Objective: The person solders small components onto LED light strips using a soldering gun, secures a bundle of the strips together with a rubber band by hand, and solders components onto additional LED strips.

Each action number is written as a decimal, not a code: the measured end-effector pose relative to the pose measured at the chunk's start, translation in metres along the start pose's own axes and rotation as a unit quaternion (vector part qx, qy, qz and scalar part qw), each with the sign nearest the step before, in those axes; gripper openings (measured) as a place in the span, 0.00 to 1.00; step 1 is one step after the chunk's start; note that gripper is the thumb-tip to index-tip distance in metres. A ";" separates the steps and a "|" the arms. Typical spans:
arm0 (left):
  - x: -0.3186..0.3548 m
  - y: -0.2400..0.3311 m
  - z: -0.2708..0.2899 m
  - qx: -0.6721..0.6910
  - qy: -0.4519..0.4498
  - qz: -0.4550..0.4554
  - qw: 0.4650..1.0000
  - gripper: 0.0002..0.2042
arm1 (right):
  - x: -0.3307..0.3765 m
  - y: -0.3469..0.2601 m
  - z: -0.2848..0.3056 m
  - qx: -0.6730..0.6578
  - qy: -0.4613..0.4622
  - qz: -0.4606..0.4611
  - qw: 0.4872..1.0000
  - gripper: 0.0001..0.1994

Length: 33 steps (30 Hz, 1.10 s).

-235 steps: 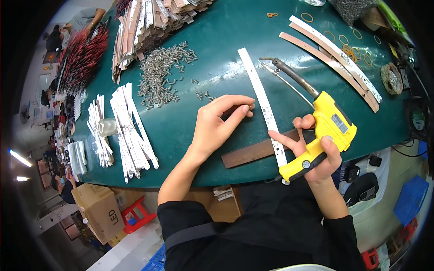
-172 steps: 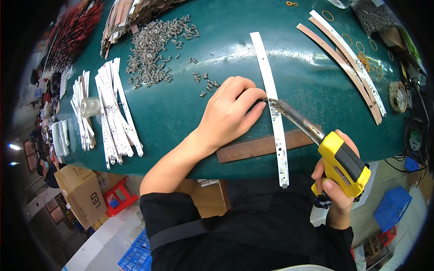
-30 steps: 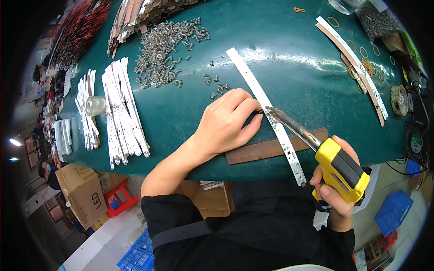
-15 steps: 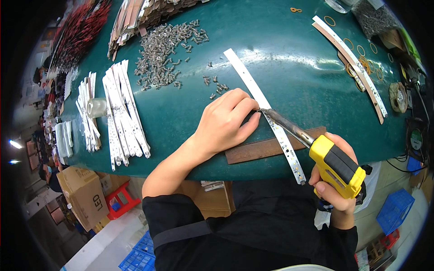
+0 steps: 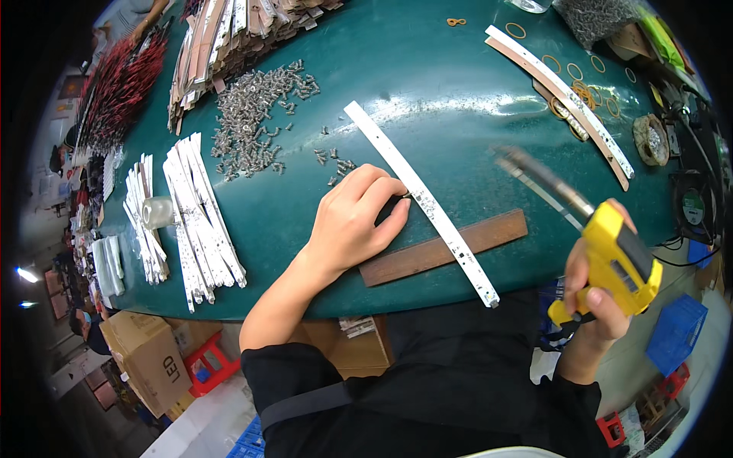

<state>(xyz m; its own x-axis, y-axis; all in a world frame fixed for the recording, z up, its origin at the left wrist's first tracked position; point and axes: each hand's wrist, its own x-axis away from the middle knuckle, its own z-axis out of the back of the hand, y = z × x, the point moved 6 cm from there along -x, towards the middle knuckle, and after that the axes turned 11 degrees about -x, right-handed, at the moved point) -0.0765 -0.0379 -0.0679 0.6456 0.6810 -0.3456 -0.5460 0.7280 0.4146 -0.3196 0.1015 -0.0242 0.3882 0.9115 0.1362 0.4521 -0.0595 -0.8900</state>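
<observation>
A long white LED circuit strip [image 5: 439,221] lies slantwise, its near part across a brown wooden bar [image 5: 435,250]. My left hand [image 5: 355,217] is closed in a pinch at the strip's left edge, around its middle; a tiny dark bit shows at the fingertips, too small to name. In my right hand [image 5: 599,294] is a yellow and black soldering gun [image 5: 622,263], gripped by its handle. Its metal tip is smeared by motion and is off the strip, to the right. Several loose small metal parts [image 5: 334,162] lie just beyond my left hand.
A heap of small metal parts [image 5: 256,118] sits at the far left, beside bundled strips [image 5: 229,42]. White strips [image 5: 200,221] and a small translucent cylinder [image 5: 158,212] lie at left. Far right hold curved strips [image 5: 569,99], rubber bands [image 5: 586,95] and a round dish [image 5: 650,140].
My right hand has drawn the soldering gun away from the strip, to the right. My left hand keeps its pinch at the strip's edge. The whole view has shifted slightly.
</observation>
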 end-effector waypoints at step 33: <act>0.001 -0.002 0.000 -0.001 -0.017 0.005 1.000 0.08 | -0.010 -0.021 0.023 0.102 0.022 0.095 0.990 0.40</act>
<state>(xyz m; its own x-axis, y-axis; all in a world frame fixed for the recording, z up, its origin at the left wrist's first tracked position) -0.0749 -0.0386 -0.0684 0.6579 0.6849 -0.3132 -0.5531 0.7217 0.4162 -0.3509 0.1030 -0.0169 0.4881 0.8723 -0.0277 0.1967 -0.1409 -0.9703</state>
